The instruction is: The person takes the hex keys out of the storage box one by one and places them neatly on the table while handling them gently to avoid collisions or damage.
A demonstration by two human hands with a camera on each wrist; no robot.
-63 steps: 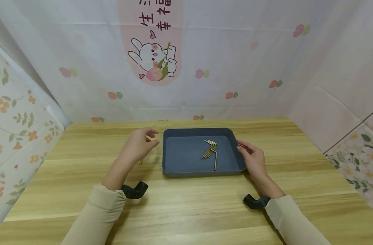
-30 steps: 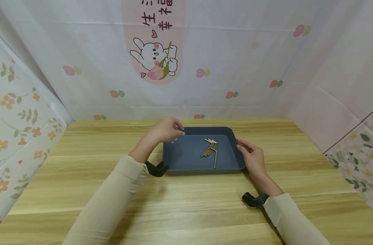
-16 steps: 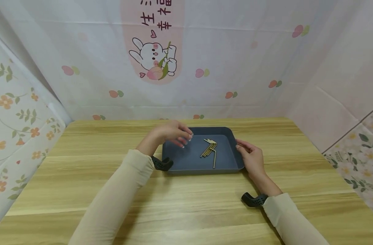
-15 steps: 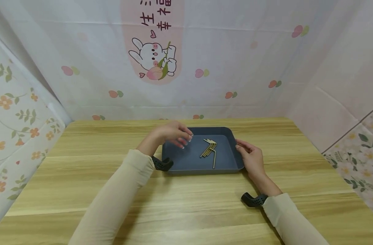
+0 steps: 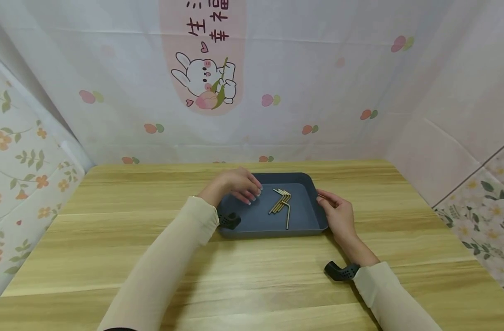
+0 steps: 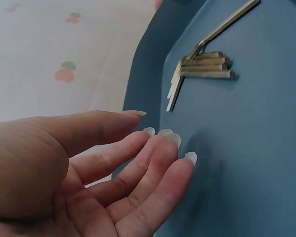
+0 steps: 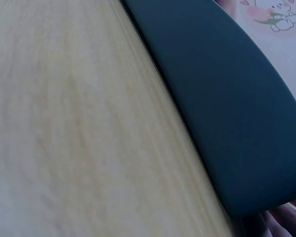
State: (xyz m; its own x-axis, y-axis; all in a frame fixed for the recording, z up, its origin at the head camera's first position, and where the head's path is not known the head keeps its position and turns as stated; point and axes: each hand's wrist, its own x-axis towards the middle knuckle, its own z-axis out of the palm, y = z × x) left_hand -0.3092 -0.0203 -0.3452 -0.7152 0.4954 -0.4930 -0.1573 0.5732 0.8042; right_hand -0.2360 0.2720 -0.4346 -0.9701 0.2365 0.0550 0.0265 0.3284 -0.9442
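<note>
A blue-grey rectangular tray (image 5: 272, 232) sits on the table. In its right half lies a stack of several brass-coloured, L-shaped hex keys (image 5: 279, 203), with a single hex key (image 5: 288, 218) resting against them. My left hand (image 5: 239, 185) hovers over the tray's left part, its fingers loosely bent. The left wrist view shows that hand (image 6: 113, 173) holding nothing, with the keys beyond its fingertips. At the tray's right rim, my right hand (image 5: 340, 215) holds the edge. Only part of its fingers (image 7: 286, 219) shows in the right wrist view, beside the tray's outer wall.
The wooden table (image 5: 252, 285) extends around the tray. A white curtain (image 5: 123, 92) with a rabbit print hangs along the back edge. Patterned cloth (image 5: 22, 170) stands at the left. A black wrist mount (image 5: 340, 271) sits on the right wrist.
My left hand has moved right, from beside the tray to over its left part. The hex key seen on the table beneath that hand is no longer visible there. The right hand keeps its place.
</note>
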